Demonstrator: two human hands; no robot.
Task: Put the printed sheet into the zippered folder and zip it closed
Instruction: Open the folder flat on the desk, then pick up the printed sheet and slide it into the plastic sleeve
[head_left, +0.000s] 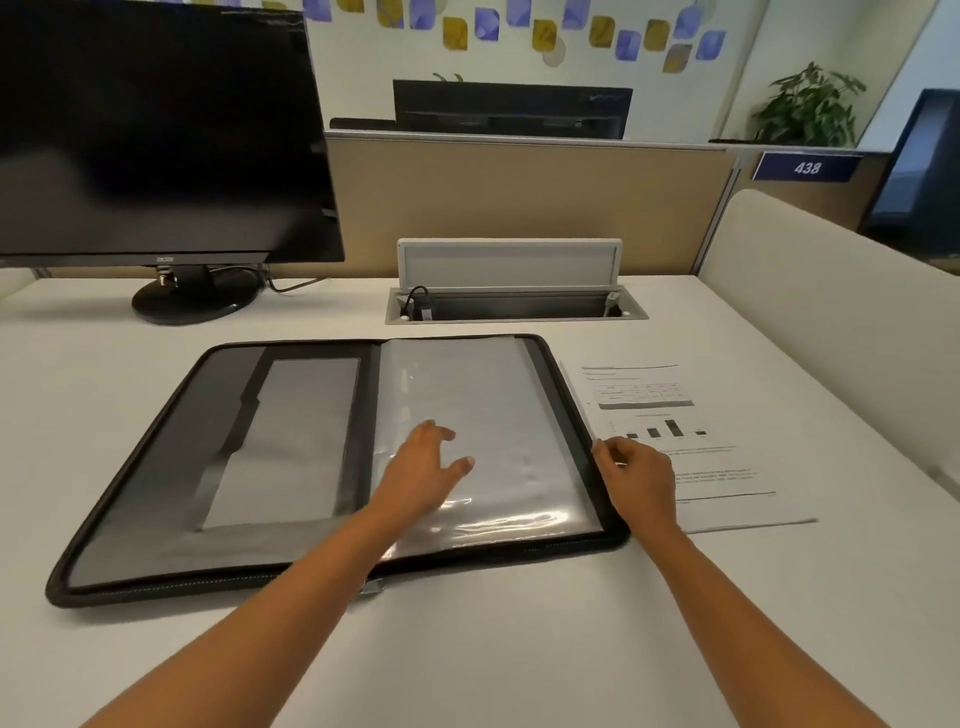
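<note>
Since the zippered folder (171, 457) is lying wide open and flat on the desk (467, 649), you've got both halves to work with. The clear sleeves (467, 384) are on the half nearer the paper, which makes sense for a short slide-in. Your left hand (423, 467) is over those sleeves with its fingers spread and loose, gripping nothing. My guess is it's there to pin or part the plastic so a pocket opens.

Your right hand (636, 475) is at the folder's 3 o'clock rim with its fingers curled. Honestly, I can't tell from this angle whether it's pinching the sleeve edge, the paper, or nothing at all.

The printed sheet (675, 410) lies flat on the desk at 3 o'clock of the folder, its near edge right against the rim. It isn't in yet.

Around you: a dark monitor (156, 130) at 11 o'clock, an open cable box (514, 301) at 12, and a padded divider (831, 312) at 2. None of them crowd the folder. The raised rim between paper and sleeve is the only real hurdle. The zipper pull (371, 587) looks to be at the folder's 6 o'clock edge.
</note>
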